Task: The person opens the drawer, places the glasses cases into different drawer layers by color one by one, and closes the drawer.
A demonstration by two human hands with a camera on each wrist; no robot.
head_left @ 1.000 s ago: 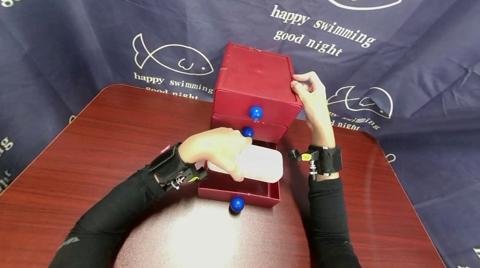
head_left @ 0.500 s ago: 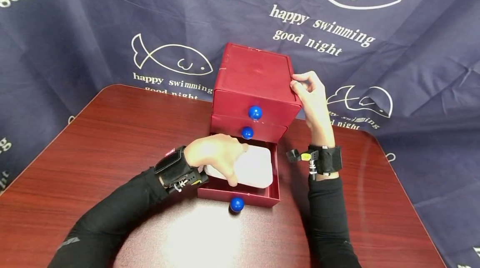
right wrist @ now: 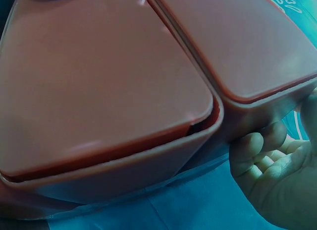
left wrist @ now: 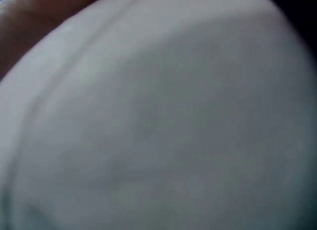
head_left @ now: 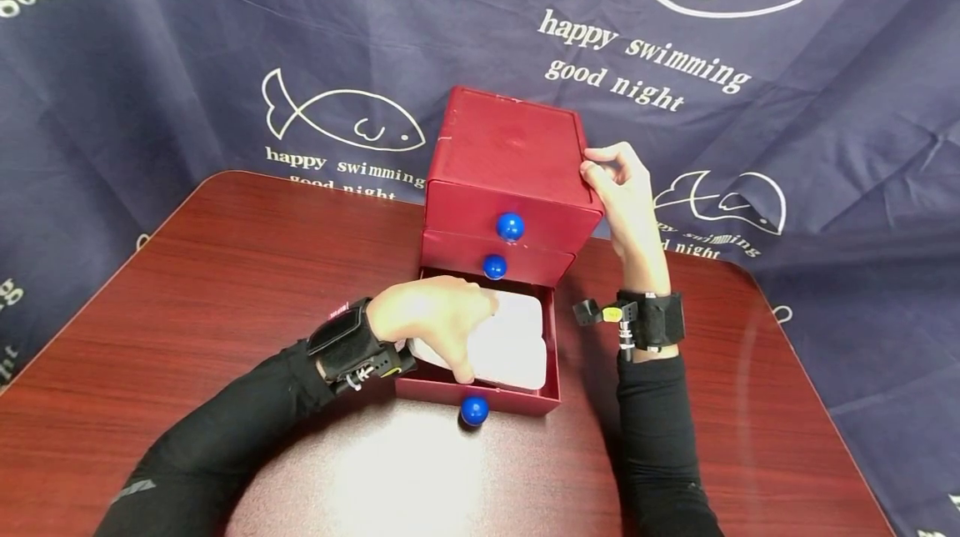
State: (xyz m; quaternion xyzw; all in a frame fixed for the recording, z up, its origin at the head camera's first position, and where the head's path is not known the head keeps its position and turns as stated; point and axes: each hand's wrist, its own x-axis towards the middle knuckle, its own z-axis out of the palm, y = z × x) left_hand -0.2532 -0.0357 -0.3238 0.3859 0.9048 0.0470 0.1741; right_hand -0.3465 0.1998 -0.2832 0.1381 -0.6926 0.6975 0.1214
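Lowering into the open bottom drawer (head_left: 525,397), the white box (head_left: 510,341) now sits deeper than a second ago, when it rode above the rim. The left hand (head_left: 431,316) has its fingers curled over the box's 9 o'clock edge. The right hand (head_left: 622,187) pinches the red cabinet (head_left: 510,149) at its 3 o'clock top corner. Bare worktop (head_left: 225,270) spreads toward 9 o'clock.
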